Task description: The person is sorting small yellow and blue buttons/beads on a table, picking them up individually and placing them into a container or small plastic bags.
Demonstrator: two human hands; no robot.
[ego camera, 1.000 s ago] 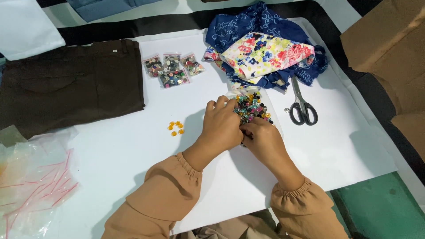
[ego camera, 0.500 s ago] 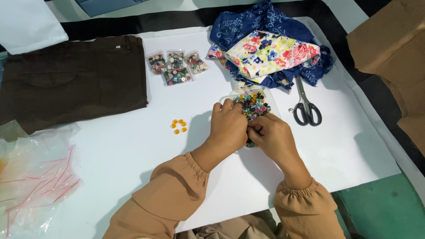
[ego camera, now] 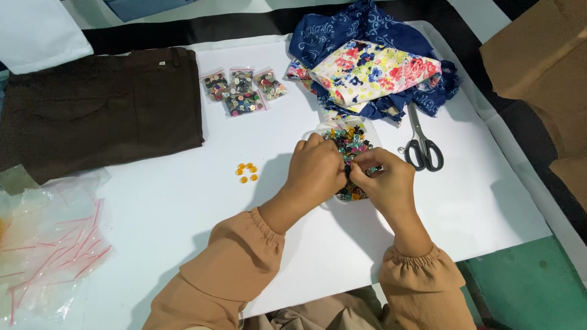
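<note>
A clear plastic container of mixed coloured buttons (ego camera: 350, 139) lies on the white sheet (ego camera: 183, 201) in the middle. My left hand (ego camera: 317, 170) rests on its left side with fingers curled into the buttons. My right hand (ego camera: 384, 184) covers its lower right part, fingertips pinched together among the buttons; what they pinch is too small to tell. Both hands meet over the container. Several small orange buttons (ego camera: 246, 172) lie loose to the left of my left hand.
Three small bags of buttons (ego camera: 243, 91) lie at the back centre. Dark brown trousers (ego camera: 92, 110) are at left, floral and blue fabrics (ego camera: 373, 70) at back right, scissors (ego camera: 422, 143) right of the container, clear zip bags (ego camera: 43, 244) at lower left, cardboard (ego camera: 544, 79) at far right.
Both hands stay over the button container, fingers shifting slightly among the buttons. The view has tilted a little; nothing else has moved.
</note>
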